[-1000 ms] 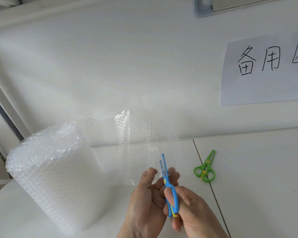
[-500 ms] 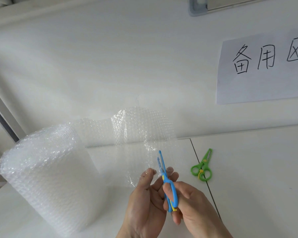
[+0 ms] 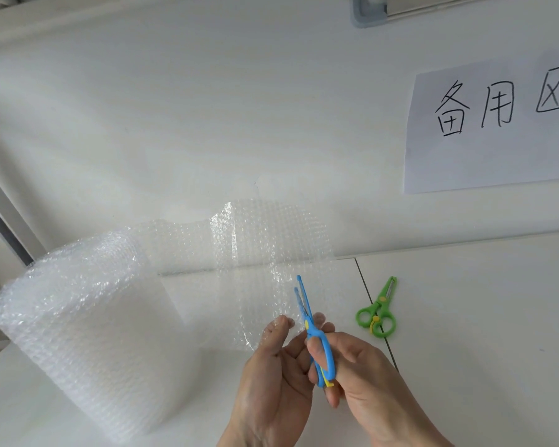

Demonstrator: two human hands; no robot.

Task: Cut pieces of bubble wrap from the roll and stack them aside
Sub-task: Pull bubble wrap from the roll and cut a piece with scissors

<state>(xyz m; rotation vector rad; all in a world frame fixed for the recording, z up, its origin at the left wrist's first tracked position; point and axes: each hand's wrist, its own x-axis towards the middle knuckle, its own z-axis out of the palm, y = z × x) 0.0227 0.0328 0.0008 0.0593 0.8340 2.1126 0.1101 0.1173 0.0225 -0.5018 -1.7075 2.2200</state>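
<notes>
Nearest the camera, the right hand (image 3: 365, 379) grips the handle loops of a pair of blue scissors (image 3: 313, 333), fingers curled through and round them; the blades point up and away, slightly parted, with their tips against the lower part of a loose bubble wrap sheet (image 3: 271, 269). Just to its left, the left hand (image 3: 271, 375) pinches the bottom edge of that sheet between thumb and fingertips, holding it upright in front of the blades.

The sheet runs leftward, unbroken, to the bubble wrap roll (image 3: 88, 330), which stands on end near the left edge of the white table (image 3: 481, 333).

Right of the hands, toward the middle of the table, a pair of green scissors (image 3: 379, 311) lies flat with blades closed, straddling a dark seam in the tabletop, tips pointing to the far edge.

Beyond the far edge rises a white wall, with a paper sign (image 3: 494, 130) bearing handwritten characters at the upper right.
</notes>
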